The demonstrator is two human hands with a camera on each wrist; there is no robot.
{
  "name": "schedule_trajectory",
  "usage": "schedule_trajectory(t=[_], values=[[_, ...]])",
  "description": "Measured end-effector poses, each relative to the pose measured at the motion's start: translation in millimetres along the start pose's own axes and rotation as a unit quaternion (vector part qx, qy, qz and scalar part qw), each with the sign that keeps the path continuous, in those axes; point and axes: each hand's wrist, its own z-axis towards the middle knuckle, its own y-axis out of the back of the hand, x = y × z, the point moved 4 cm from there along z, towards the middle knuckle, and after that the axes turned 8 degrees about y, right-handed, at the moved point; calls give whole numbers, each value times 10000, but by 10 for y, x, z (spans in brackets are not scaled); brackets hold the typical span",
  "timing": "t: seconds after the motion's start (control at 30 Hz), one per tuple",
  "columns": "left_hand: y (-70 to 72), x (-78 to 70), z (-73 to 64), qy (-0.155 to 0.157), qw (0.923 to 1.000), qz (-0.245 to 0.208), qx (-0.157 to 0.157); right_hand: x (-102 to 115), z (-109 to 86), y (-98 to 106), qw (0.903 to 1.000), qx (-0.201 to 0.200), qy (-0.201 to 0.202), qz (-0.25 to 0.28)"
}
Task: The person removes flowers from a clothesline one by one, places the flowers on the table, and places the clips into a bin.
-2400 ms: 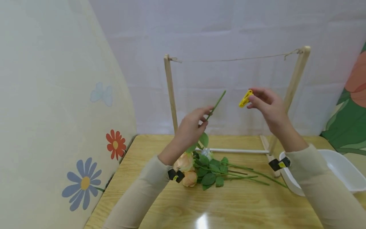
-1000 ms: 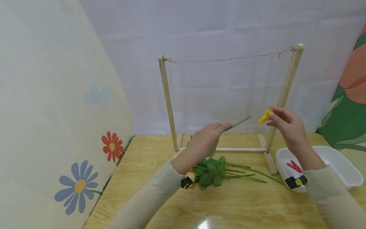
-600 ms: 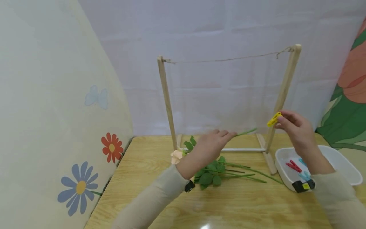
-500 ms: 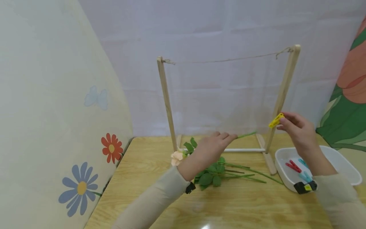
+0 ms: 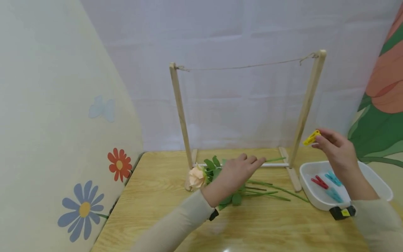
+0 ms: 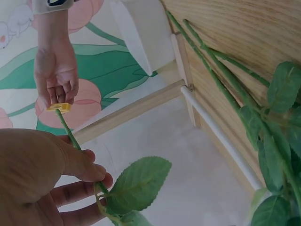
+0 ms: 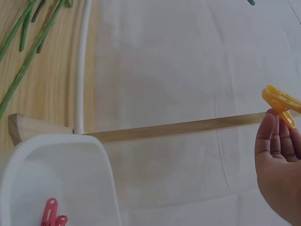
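Note:
My left hand [image 5: 234, 176] pinches the green stem of a rose [image 5: 196, 176] between thumb and fingers. Its stem tip points right, and the peach bloom with leaves shows to the left of the wrist. In the left wrist view a serrated leaf [image 6: 138, 183] hangs just below my fingertips. My right hand [image 5: 341, 152] holds a yellow clothespin [image 5: 311, 138] by its handle end, up beside the right post and above the white tub. The right wrist view shows the same clothespin, its handles between thumb and fingers. A gap separates the stem tip from the clothespin.
A wooden frame [image 5: 308, 105] stands at the back, with twine [image 5: 245, 67] strung between its posts and a white rod [image 5: 274, 165] low down. More flower stems [image 5: 277, 189] lie under my left arm. The white tub [image 5: 303, 178] contains red [image 5: 320, 182] and teal clothespins [image 5: 333, 178].
My left hand has lowered and moved right, tipping the stem from steep to nearly level. My right hand has moved right and down with the yellow clothespin, uncovering clothespins in the tub.

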Motion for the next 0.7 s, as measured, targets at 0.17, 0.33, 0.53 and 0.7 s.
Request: schedule_trajectory(t=[0.17, 0.33, 0.53, 0.7], values=[[-61, -68, -19, -62, 9998, 138, -116, -22, -73, 87, 9993, -165, -242, -218], [-144, -128, -28, -28, 9996, 268, -64, -46, -134, 195, 9978, -247, -418, -445], [-204, -189, -32, 84, 9997, 211, 62, -70, -185, 317, 9972, -283, -498, -478], [-269, -241, -18, 50, 9997, 219, 110, -70, -241, 424, 9962, -391, -542, -567]])
